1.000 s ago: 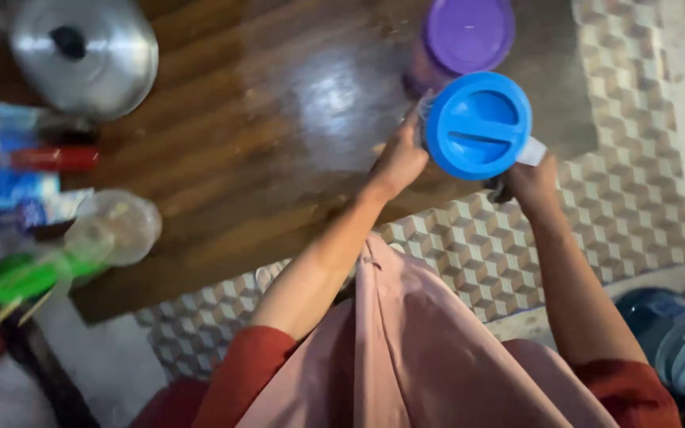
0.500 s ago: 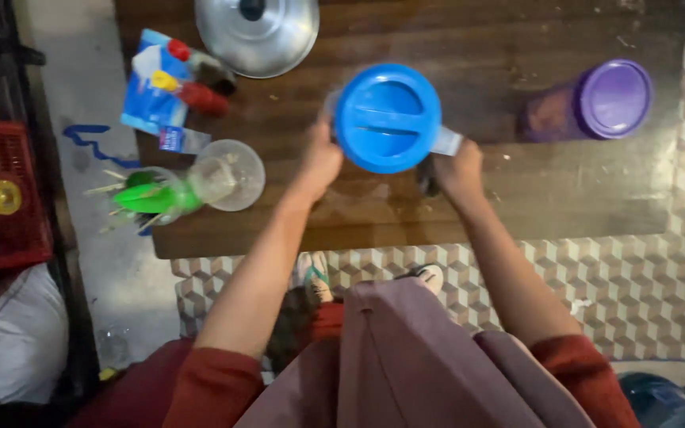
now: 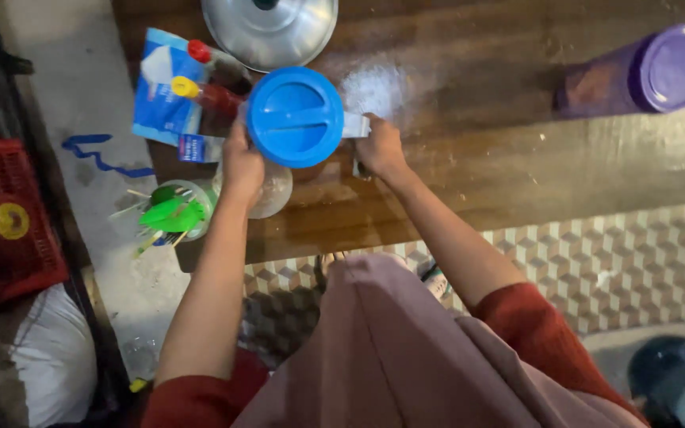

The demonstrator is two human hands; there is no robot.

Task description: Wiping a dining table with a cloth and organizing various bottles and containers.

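Since half a second ago, the round blue plastic lid (image 3: 295, 116) and the clear jug beneath it have travelled left across the dark wooden surface (image 3: 517, 158), away from the purple-lidded canister (image 3: 644, 71) and toward the clutter at the left edge. Both hands carry the jug: the left hand (image 3: 243, 162) is wrapped around its near-left side, the right hand (image 3: 380, 147) is closed on the handle beside the pale spout. The jug now hovers over a clear upturned glass (image 3: 273, 190), beside red sauce bottles (image 3: 208, 87), a blue packet (image 3: 156, 103), a shiny metal pot lid (image 3: 269, 28) and a green-topped cup of sticks (image 3: 172, 212). Judging by this, the carry looks nearly finished, with the lid on and the jug not yet set down.
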